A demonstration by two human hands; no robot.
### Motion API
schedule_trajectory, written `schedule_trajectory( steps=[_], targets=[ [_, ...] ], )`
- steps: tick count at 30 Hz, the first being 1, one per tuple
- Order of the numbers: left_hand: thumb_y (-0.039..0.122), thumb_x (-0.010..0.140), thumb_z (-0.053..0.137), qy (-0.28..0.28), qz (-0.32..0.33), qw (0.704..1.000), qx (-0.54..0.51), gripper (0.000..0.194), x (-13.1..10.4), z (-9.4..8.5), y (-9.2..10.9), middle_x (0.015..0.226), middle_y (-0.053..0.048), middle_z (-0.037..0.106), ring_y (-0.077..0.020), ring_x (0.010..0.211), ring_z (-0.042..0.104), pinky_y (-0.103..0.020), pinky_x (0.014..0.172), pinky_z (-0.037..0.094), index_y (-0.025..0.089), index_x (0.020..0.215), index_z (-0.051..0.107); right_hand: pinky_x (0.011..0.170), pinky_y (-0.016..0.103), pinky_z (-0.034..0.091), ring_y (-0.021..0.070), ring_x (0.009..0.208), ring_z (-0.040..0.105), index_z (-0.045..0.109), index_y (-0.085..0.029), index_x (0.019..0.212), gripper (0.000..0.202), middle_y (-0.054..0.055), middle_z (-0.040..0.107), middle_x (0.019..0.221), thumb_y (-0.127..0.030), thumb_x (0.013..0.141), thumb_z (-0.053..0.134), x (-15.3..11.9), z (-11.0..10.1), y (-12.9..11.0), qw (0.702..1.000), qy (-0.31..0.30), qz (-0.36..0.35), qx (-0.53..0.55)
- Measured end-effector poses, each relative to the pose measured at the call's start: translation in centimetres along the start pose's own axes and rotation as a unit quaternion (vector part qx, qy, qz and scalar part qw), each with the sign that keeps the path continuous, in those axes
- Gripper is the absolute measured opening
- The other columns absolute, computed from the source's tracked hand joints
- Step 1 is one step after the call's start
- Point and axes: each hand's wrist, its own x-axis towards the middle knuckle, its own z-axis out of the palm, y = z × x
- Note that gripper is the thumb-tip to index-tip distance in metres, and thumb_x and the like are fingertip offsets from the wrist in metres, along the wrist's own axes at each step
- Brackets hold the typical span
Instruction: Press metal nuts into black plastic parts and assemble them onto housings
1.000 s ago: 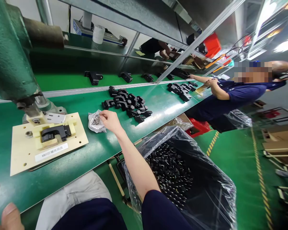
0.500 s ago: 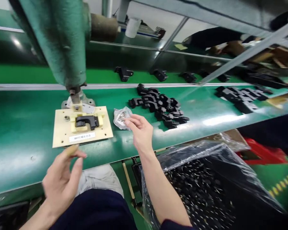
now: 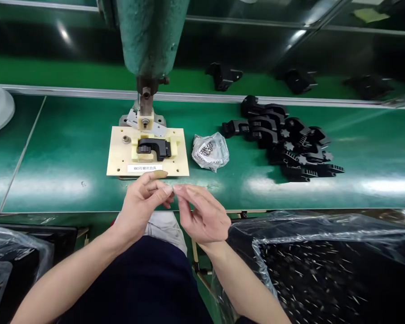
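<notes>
My left hand [image 3: 143,198] and my right hand [image 3: 202,209] meet fingertip to fingertip just in front of the press fixture. Thumb and forefinger are pinched on each; whatever lies between them is too small to make out. Behind them, a cream fixture plate [image 3: 117,155] with a printed label carries a black curved plastic part [image 3: 160,146] in its yellowish nest. Right of the plate sits a clear plastic bag [image 3: 219,155], open at the top, with small shiny metal pieces [image 3: 207,149] inside.
Over the plate hangs the green press head [image 3: 148,40] with its metal ram [image 3: 145,96]. A heap of black plastic parts [image 3: 266,123] lies to the right. Beyond the metal rail are more black parts [image 3: 222,76]. Below the table edge stands a plastic-lined bin [image 3: 310,279] of small dark pieces.
My right hand has left the plastic bag and come back toward me, to meet my left hand. My left hand has closed from spread fingers to a pinch. The view has turned right.
</notes>
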Motion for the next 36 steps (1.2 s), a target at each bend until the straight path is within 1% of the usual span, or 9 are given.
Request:
schedule_trajectory(
  steps=[5,10,12,14,18,21,25,30,36],
  targets=[
    [0.026,0.066,0.080,-0.004,-0.046,0.998,-0.050,0.041,-0.3,-0.2,0.5,0.066,0.003,0.061,-0.0093,0.057,0.055,-0.023,0.056,0.046,0.015,0.100,0.059,0.067,0.033,0.065,0.0186,0.086,0.072,0.056,-0.030,0.119,0.051,0.003,0.073,0.103,0.000,0.078,0.062,-0.1,-0.3,1.0,0.994,-0.051,-0.091,-0.020],
    [0.019,0.067,0.077,-0.010,-0.072,0.995,-0.062,0.040,-0.4,-0.5,0.6,0.065,0.003,0.060,-0.0094,0.058,0.054,-0.023,0.056,0.045,0.014,0.102,0.059,0.069,0.033,0.065,0.0189,0.088,0.072,0.058,-0.028,0.115,0.049,0.002,0.073,0.105,0.003,0.076,0.061,-0.9,0.2,1.0,0.994,-0.056,-0.087,0.025],
    [0.017,0.067,0.075,-0.011,-0.068,0.996,-0.064,0.038,-0.4,-0.5,0.6,0.063,0.004,0.058,-0.0091,0.056,0.053,-0.023,0.056,0.045,0.014,0.101,0.059,0.068,0.033,0.065,0.0186,0.088,0.072,0.055,-0.030,0.122,0.053,0.002,0.073,0.104,0.001,0.079,0.059,-1.3,0.6,0.5,0.997,-0.041,-0.027,0.056],
    [0.017,0.068,0.074,-0.006,-0.040,0.997,-0.061,0.037,-0.4,-0.5,0.4,0.062,0.005,0.057,-0.0087,0.055,0.052,-0.024,0.057,0.045,0.015,0.101,0.059,0.069,0.034,0.064,0.0179,0.088,0.071,0.051,-0.029,0.127,0.052,0.004,0.072,0.104,-0.003,0.083,0.056,-1.5,1.0,-0.3,0.990,-0.013,0.089,0.108],
    [0.016,0.072,0.071,0.004,0.046,0.999,-0.018,0.036,-0.5,-0.7,0.1,0.066,0.005,0.058,-0.0088,0.059,0.053,-0.023,0.061,0.046,0.016,0.105,0.057,0.069,0.030,0.059,0.0149,0.078,0.067,0.062,-0.024,0.104,0.019,0.003,0.067,0.090,-0.017,0.087,0.057,-1.0,1.1,-1.4,0.923,-0.011,0.311,0.228],
    [0.013,0.075,0.068,0.006,0.094,0.995,0.024,0.034,-0.6,-1.0,-0.1,0.068,0.005,0.057,-0.0085,0.061,0.053,-0.022,0.061,0.046,0.017,0.107,0.056,0.061,0.028,0.054,0.0129,0.068,0.061,0.066,-0.022,0.088,0.007,0.001,0.063,0.081,-0.025,0.086,0.059,-0.4,0.9,-1.4,0.871,-0.054,0.380,0.307],
    [0.012,0.077,0.064,0.009,0.137,0.988,0.072,0.031,-0.7,-1.1,-0.5,0.068,0.004,0.056,-0.0081,0.062,0.052,-0.021,0.060,0.047,0.017,0.106,0.056,0.059,0.027,0.050,0.0126,0.067,0.058,0.066,-0.021,0.085,0.007,0.002,0.062,0.081,-0.027,0.084,0.063,0.1,0.8,-1.5,0.846,-0.077,0.406,0.337],
    [0.009,0.079,0.057,0.002,0.219,0.961,0.171,0.032,-0.8,-1.5,-1.3,0.070,0.004,0.056,-0.0083,0.064,0.054,-0.020,0.062,0.049,0.019,0.110,0.055,0.061,0.026,0.047,0.0118,0.067,0.055,0.062,-0.020,0.078,0.005,0.000,0.058,0.075,-0.021,0.084,0.062,0.4,0.8,-2.0,0.859,-0.110,0.396,0.304],
    [0.008,0.081,0.053,0.016,0.348,0.873,0.340,0.032,0.5,-3.0,-1.5,0.070,0.003,0.057,-0.0087,0.063,0.055,-0.020,0.061,0.050,0.018,0.111,0.055,0.061,0.024,0.046,0.0103,0.065,0.054,0.059,-0.019,0.079,0.008,-0.001,0.059,0.073,-0.013,0.085,0.058,1.0,1.9,-0.4,0.938,-0.156,0.254,0.176]
  ],
)
